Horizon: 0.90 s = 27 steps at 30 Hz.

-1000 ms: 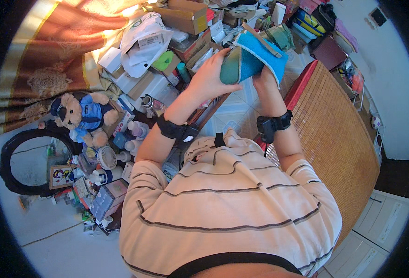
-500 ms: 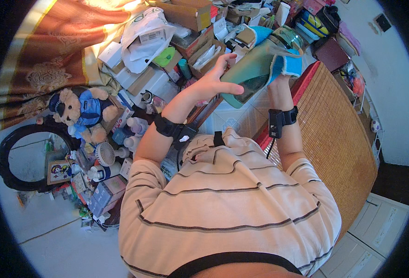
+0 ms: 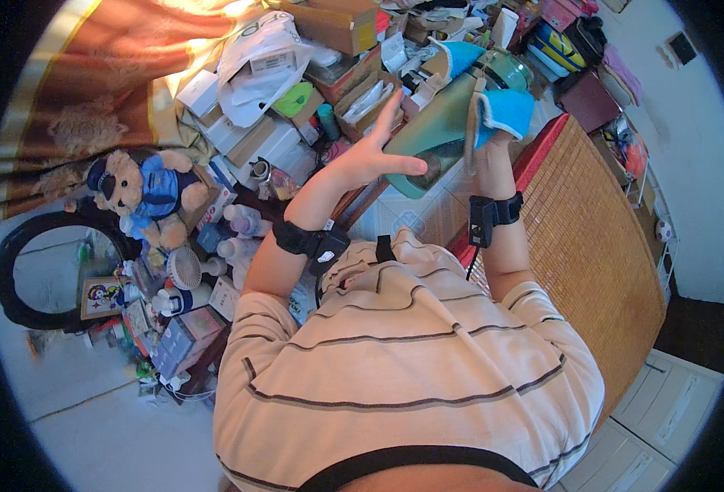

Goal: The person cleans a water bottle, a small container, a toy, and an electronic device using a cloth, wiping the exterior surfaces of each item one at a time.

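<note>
A tall green see-through vase [image 3: 432, 135] is held tilted in front of me, its wide rim toward the upper right. My left hand [image 3: 370, 160] cradles its lower end, thumb across the near side and a finger stretched up along the far side. A blue cloth with a pale underside [image 3: 503, 113] is draped over the vase's near side. Under that cloth my right hand [image 3: 495, 148] presses it to the vase; most of its fingers are hidden. Another blue flap of cloth [image 3: 460, 59] shows beyond the vase; I cannot tell whether it is the same piece.
A woven-mat bed with a red edge [image 3: 591, 246] lies to my right. Boxes, a white plastic bag [image 3: 259, 61] and other clutter fill the far side. On the left are a teddy bear [image 3: 145, 193], a small fan [image 3: 184, 268], bottles and a black oval mirror [image 3: 5, 271].
The near blue cloth and my right hand have shifted slightly left along the vase. My left hand has edged left with the vase's lower end, its raised finger straighter.
</note>
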Each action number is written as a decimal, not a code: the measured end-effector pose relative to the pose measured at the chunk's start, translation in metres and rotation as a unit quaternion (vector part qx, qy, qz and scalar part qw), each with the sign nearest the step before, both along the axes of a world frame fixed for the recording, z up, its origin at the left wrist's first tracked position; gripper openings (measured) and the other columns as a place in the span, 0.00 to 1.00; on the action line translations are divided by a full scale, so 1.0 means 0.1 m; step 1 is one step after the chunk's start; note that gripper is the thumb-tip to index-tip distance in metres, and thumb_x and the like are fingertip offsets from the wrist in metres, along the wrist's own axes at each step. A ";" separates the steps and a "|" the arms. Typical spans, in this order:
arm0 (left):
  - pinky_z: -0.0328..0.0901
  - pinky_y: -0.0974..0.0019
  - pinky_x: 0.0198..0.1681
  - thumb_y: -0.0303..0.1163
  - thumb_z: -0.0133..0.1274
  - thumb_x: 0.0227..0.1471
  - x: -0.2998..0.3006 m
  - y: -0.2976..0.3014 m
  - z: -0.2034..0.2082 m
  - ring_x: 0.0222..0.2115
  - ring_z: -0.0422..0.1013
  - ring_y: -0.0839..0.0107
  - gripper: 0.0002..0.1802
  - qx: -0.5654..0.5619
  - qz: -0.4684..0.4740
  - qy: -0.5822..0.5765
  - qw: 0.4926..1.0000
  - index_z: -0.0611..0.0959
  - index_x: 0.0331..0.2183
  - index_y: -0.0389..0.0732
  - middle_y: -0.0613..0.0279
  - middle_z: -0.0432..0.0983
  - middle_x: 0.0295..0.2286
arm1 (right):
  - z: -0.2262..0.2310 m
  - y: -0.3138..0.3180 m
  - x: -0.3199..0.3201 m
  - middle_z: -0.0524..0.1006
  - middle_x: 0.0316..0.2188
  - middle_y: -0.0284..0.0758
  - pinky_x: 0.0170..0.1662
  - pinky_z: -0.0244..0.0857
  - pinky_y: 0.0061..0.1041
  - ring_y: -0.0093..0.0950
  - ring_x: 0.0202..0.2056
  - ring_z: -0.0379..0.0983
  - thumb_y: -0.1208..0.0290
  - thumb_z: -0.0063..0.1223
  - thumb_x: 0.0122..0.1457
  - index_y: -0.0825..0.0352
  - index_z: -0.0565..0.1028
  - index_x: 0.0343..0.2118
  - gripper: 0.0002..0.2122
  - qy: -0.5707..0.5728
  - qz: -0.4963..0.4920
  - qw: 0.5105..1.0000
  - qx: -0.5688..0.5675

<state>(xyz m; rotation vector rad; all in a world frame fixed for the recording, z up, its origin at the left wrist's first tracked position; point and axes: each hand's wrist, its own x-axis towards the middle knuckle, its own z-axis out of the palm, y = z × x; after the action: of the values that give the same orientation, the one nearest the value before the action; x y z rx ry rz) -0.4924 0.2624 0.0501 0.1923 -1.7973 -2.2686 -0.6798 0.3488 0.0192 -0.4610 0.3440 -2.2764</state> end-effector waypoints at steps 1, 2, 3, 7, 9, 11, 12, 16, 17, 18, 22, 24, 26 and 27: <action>0.52 0.66 0.48 0.36 0.62 0.28 0.02 0.03 0.03 0.49 0.52 0.65 0.60 -0.095 0.053 -0.008 0.994 0.37 0.54 0.45 0.51 0.48 0.50 | 0.09 -0.01 0.05 0.73 0.23 0.34 0.30 0.67 0.28 0.31 0.25 0.70 0.59 0.38 0.52 0.62 0.69 0.26 0.12 -0.018 0.023 0.999 -0.018; 0.52 0.66 0.48 0.36 0.62 0.28 0.04 0.06 0.07 0.49 0.52 0.65 0.60 -0.095 0.055 -0.007 0.994 0.37 0.54 0.45 0.51 0.48 0.50 | 0.18 -0.04 0.10 0.73 0.22 0.34 0.30 0.67 0.27 0.31 0.24 0.70 0.59 0.37 0.52 0.63 0.70 0.26 0.12 -0.036 0.048 0.998 -0.034; 0.53 0.65 0.47 0.36 0.62 0.28 0.06 0.10 0.11 0.48 0.55 0.64 0.61 -0.121 0.069 -0.007 0.990 0.36 0.54 0.45 0.48 0.51 0.49 | 0.21 -0.07 0.13 0.73 0.23 0.35 0.30 0.67 0.27 0.31 0.25 0.70 0.59 0.39 0.52 0.63 0.70 0.27 0.12 -0.041 0.001 0.999 0.025; 0.58 0.64 0.44 0.37 0.61 0.29 0.20 0.21 0.27 0.43 0.62 0.59 0.60 -0.284 0.137 -0.100 0.944 0.34 0.54 0.46 0.42 0.60 0.44 | 0.07 -0.18 0.12 0.72 0.32 0.35 0.42 0.62 0.29 0.30 0.35 0.68 0.58 0.43 0.49 0.64 0.69 0.32 0.14 0.095 -0.033 0.995 0.016; 0.59 0.63 0.43 0.38 0.60 0.29 0.23 0.29 0.35 0.41 0.64 0.57 0.59 -0.342 0.172 -0.145 0.913 0.36 0.54 0.46 0.43 0.62 0.42 | 0.07 -0.21 0.18 0.72 0.33 0.35 0.43 0.61 0.30 0.30 0.36 0.68 0.57 0.43 0.49 0.64 0.69 0.34 0.15 0.098 -0.048 0.993 0.046; 0.60 0.63 0.41 0.39 0.60 0.28 0.28 0.32 0.33 0.39 0.65 0.55 0.58 -0.395 0.208 -0.190 0.875 0.38 0.54 0.47 0.43 0.64 0.40 | 0.21 -0.24 0.32 0.72 0.33 0.35 0.45 0.59 0.30 0.31 0.37 0.67 0.56 0.42 0.49 0.64 0.69 0.35 0.17 0.102 -0.061 0.990 0.076; 0.61 0.62 0.40 0.40 0.59 0.28 0.30 0.32 0.24 0.36 0.66 0.54 0.56 -0.491 0.255 -0.171 0.815 0.41 0.54 0.47 0.46 0.65 0.39 | 0.32 -0.25 0.39 0.72 0.34 0.35 0.45 0.59 0.30 0.31 0.37 0.67 0.55 0.42 0.49 0.64 0.69 0.36 0.18 0.091 -0.055 0.992 0.065; 0.63 0.61 0.36 0.41 0.59 0.26 0.41 0.31 0.11 0.31 0.68 0.54 0.51 -0.661 0.344 -0.130 0.654 0.51 0.53 0.48 0.51 0.67 0.36 | 0.53 -0.26 0.49 0.72 0.34 0.34 0.46 0.57 0.32 0.31 0.38 0.67 0.53 0.42 0.49 0.64 0.69 0.38 0.20 0.111 -0.040 0.987 0.112; 0.63 0.61 0.36 0.41 0.59 0.26 0.45 0.32 0.12 0.31 0.68 0.54 0.51 -0.661 0.348 -0.134 0.651 0.51 0.53 0.48 0.51 0.67 0.36 | 0.51 -0.28 0.47 0.71 0.36 0.37 0.45 0.59 0.31 0.32 0.38 0.67 0.53 0.41 0.50 0.66 0.68 0.38 0.21 0.116 -0.043 0.987 0.106; 0.63 0.62 0.36 0.41 0.59 0.27 0.50 0.33 0.14 0.31 0.68 0.54 0.50 -0.621 0.310 -0.157 0.702 0.52 0.52 0.48 0.51 0.66 0.37 | 0.53 -0.27 0.44 0.71 0.36 0.37 0.45 0.59 0.31 0.32 0.38 0.67 0.53 0.41 0.50 0.66 0.68 0.38 0.21 0.116 -0.037 0.987 0.105; 0.63 0.64 0.38 0.42 0.59 0.28 0.69 0.40 0.18 0.33 0.67 0.53 0.49 -0.456 0.211 -0.192 0.843 0.53 0.52 0.51 0.50 0.65 0.39 | 0.44 -0.33 0.36 0.72 0.32 0.42 0.36 0.65 0.28 0.34 0.30 0.70 0.61 0.41 0.50 0.72 0.69 0.35 0.17 0.130 -0.010 0.990 0.056; 0.60 0.67 0.42 0.42 0.61 0.27 0.77 0.41 0.13 0.38 0.66 0.58 0.50 -0.390 0.189 -0.154 0.888 0.53 0.52 0.45 0.52 0.64 0.42 | 0.28 -0.45 0.13 0.72 0.30 0.41 0.33 0.66 0.24 0.30 0.29 0.70 0.68 0.45 0.48 0.74 0.67 0.37 0.16 0.218 0.036 0.975 0.033; 0.57 0.66 0.44 0.45 0.59 0.28 0.86 0.41 0.01 0.43 0.61 0.67 0.50 -0.254 0.143 -0.029 0.956 0.54 0.52 0.41 0.55 0.62 0.44 | 0.31 -0.50 0.15 0.72 0.30 0.41 0.33 0.66 0.25 0.30 0.29 0.70 0.68 0.46 0.48 0.74 0.67 0.37 0.15 0.227 0.048 0.971 0.050; 0.52 0.69 0.46 0.42 0.60 0.28 0.93 0.41 -0.03 0.44 0.57 0.74 0.49 -0.146 0.125 -0.041 0.981 0.56 0.50 0.34 0.60 0.61 0.44 | 0.30 -0.53 0.17 0.72 0.30 0.41 0.33 0.66 0.25 0.30 0.29 0.70 0.68 0.46 0.48 0.74 0.68 0.36 0.15 0.229 0.056 0.970 0.060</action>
<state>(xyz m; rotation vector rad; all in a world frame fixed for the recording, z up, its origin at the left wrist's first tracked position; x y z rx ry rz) -0.3998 0.3038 0.0476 0.4352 -1.9940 -1.8282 -0.6626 0.2963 0.0497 -0.9206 0.6641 -2.0097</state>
